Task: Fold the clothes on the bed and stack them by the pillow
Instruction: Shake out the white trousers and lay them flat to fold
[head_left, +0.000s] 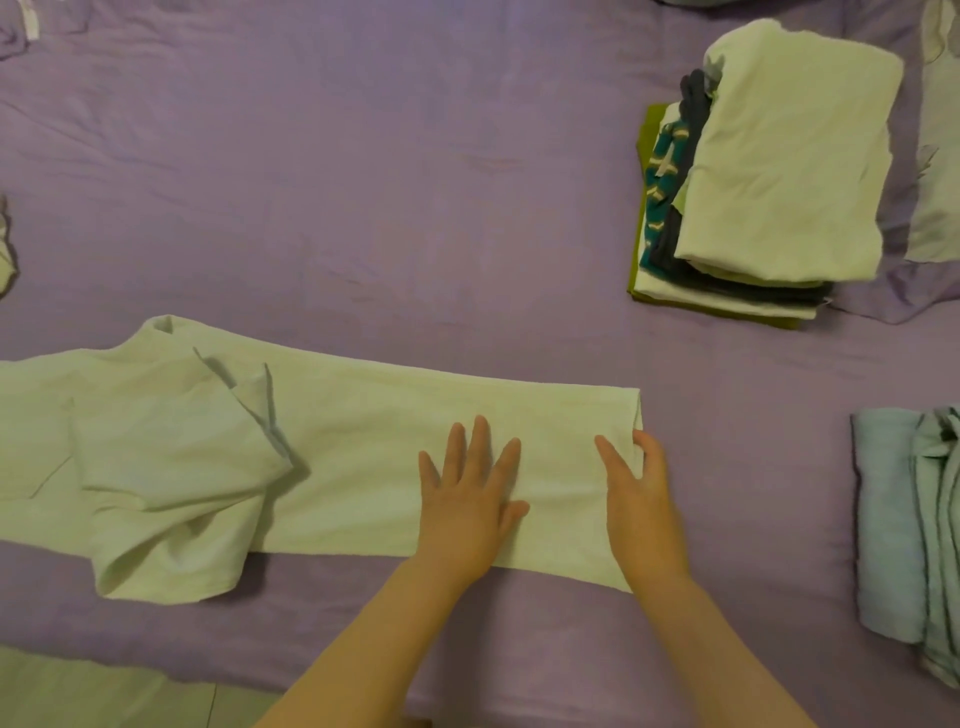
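A long white garment lies spread left to right across the purple bed, with a sleeve folded in over its left part. My left hand presses flat on its right portion, fingers straight and spread. My right hand is at the garment's right end, its fingers curled around that edge while the thumb lies on top. A stack of folded clothes, white on top with dark, teal and olive pieces beneath, sits at the upper right beside a purple pillow.
A pale blue crumpled garment lies at the right edge of the bed. A bit of cloth shows at the far left edge. The floor appears past the bed's near edge at bottom left.
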